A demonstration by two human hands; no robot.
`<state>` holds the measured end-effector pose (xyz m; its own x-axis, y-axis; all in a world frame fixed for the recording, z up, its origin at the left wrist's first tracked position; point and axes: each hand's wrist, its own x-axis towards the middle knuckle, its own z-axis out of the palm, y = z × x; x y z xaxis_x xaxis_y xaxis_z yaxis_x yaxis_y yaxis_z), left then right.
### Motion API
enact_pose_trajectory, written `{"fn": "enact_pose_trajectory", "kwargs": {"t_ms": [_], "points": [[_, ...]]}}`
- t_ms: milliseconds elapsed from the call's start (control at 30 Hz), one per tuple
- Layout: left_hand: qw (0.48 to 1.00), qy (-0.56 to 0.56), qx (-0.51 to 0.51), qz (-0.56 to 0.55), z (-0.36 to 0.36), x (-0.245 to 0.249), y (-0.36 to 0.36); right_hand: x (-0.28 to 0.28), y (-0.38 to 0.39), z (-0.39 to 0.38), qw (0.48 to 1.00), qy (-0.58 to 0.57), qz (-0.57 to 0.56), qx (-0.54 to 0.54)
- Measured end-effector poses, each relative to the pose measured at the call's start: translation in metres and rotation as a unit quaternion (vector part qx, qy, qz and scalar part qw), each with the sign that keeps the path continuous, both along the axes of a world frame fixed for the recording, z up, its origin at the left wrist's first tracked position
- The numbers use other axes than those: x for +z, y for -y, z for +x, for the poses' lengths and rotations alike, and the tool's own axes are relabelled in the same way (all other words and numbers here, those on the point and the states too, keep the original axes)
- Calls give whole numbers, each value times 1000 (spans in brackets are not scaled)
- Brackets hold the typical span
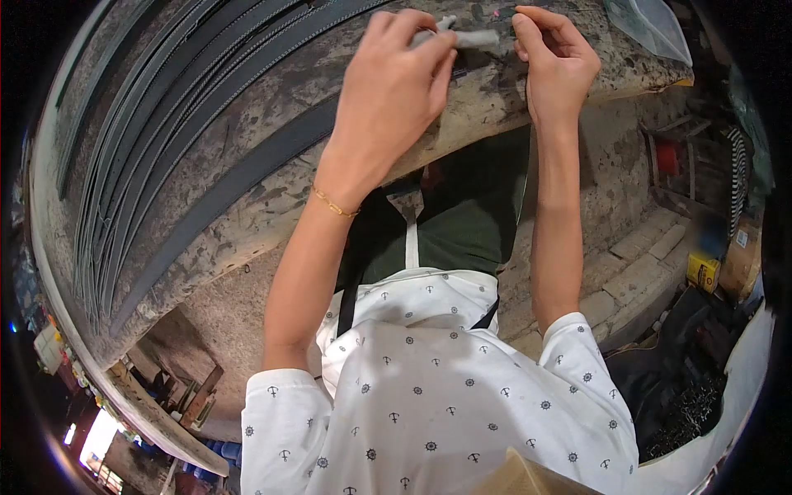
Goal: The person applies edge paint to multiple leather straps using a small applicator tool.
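My left hand (pixel 394 78), with a gold-coloured chain bracelet on its wrist, is closed on a whitish-grey wad (pixel 477 39) that looks like cloth. One end of the wad sticks out past the fingers toward the right. My right hand (pixel 559 66) is raised a short way to the right, thumb and forefinger pinched together. Whatever sits between those fingertips is too small to make out. Both hands are over the front edge of a worn, stained worktable (pixel 470 97). A single dark strap (pixel 239 177) runs along the table to the left of my left hand.
Several long dark straps with stitched edges (pixel 177 103) curve across the table's left side. A clear plastic bag (pixel 652 29) lies at the far right corner. Below on the right are a yellow box (pixel 702 271), a cardboard box (pixel 742 260) and a black sack (pixel 685 371).
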<state>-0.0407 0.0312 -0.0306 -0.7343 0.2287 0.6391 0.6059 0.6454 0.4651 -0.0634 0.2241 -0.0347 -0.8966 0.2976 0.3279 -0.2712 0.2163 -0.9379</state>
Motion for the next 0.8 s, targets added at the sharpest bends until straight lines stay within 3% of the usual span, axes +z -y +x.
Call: {"fn": "enact_pose_trajectory", "kwargs": {"t_ms": [67, 200, 300, 367, 400, 467, 567, 700, 800], "points": [[996, -17, -18, -90, -1, -9, -5, -3, -2, 0, 1000, 11, -24, 3], [992, 4, -12, -123, 6, 1, -3, 3, 2, 3, 1000, 8, -14, -2], [993, -17, -25, -114, 4, -3, 1, -4, -3, 0, 999, 12, -51, 4], [999, 42, -20, 8, 3, -6, 7, -22, -17, -6, 985, -46, -124, 110], [999, 43, -21, 7, 3, -4, 8, -20, -17, -4, 985, -45, -125, 109], [991, 93, 86, 44, 5, 0, 10, -15, -19, 2, 990, -17, 20, 137], [996, 65, 59, -31, 4, -1, 12, -12, -18, 8, 976, -29, 63, 207], [999, 33, 25, -29, 5, -1, 7, -18, -24, 16, 982, -34, 62, 173], [992, 1, -49, -118, 12, 2, 6, -22, -27, 11, 988, -30, -114, 100]]}}
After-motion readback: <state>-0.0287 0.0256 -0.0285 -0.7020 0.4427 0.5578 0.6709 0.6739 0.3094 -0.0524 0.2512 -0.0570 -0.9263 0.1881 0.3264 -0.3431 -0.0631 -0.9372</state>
